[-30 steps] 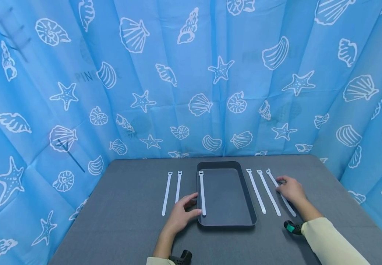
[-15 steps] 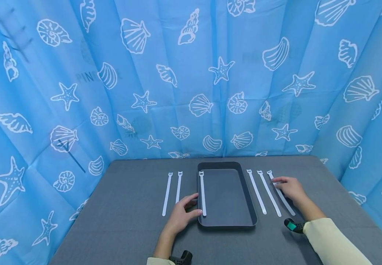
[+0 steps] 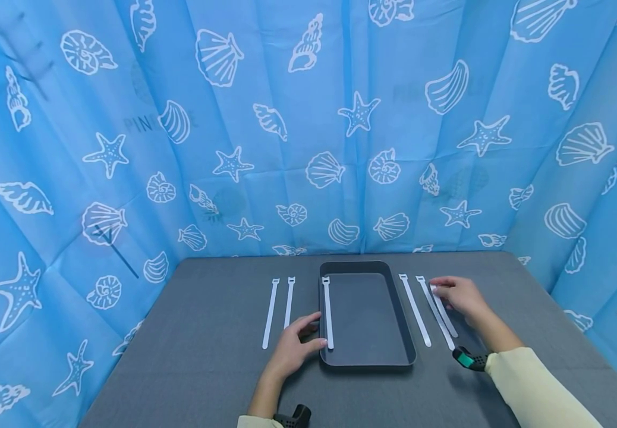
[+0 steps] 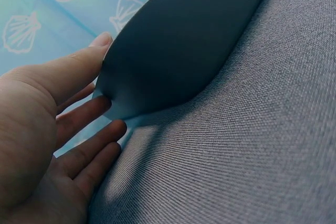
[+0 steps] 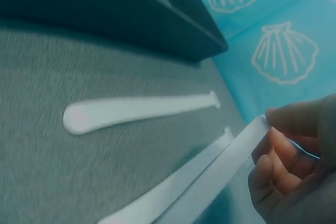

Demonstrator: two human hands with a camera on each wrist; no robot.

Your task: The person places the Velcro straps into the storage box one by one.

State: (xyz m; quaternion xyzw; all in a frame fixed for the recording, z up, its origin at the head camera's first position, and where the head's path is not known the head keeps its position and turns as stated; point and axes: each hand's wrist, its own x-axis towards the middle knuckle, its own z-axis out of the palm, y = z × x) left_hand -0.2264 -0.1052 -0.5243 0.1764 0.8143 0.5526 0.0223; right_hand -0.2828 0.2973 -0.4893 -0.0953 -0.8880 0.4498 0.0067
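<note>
A dark rectangular baking tray (image 3: 367,321) lies on the table, with one white hook-and-loop cable tie (image 3: 328,321) along its left side. My left hand (image 3: 291,351) holds the tray's left edge; in the left wrist view the thumb (image 4: 79,72) lies at the rim and other fingers are by the outer wall. Right of the tray, my right hand (image 3: 462,298) pinches the slotted end of another white cable tie (image 5: 226,169), which hangs tilted above the table. Its head is hidden by the fingers. Close beside it lies a second cable tie (image 3: 429,303).
Two white cable ties, an outer one (image 3: 270,315) and an inner one (image 3: 289,300), lie left of the tray. One more cable tie (image 3: 414,309) lies just right of it. A blue shell-patterned curtain (image 3: 298,131) stands behind the grey table (image 3: 191,345).
My right hand has moved left and lifted the rightmost cable tie, bringing it beside its neighbour. The left hand and tray have stayed in place.
</note>
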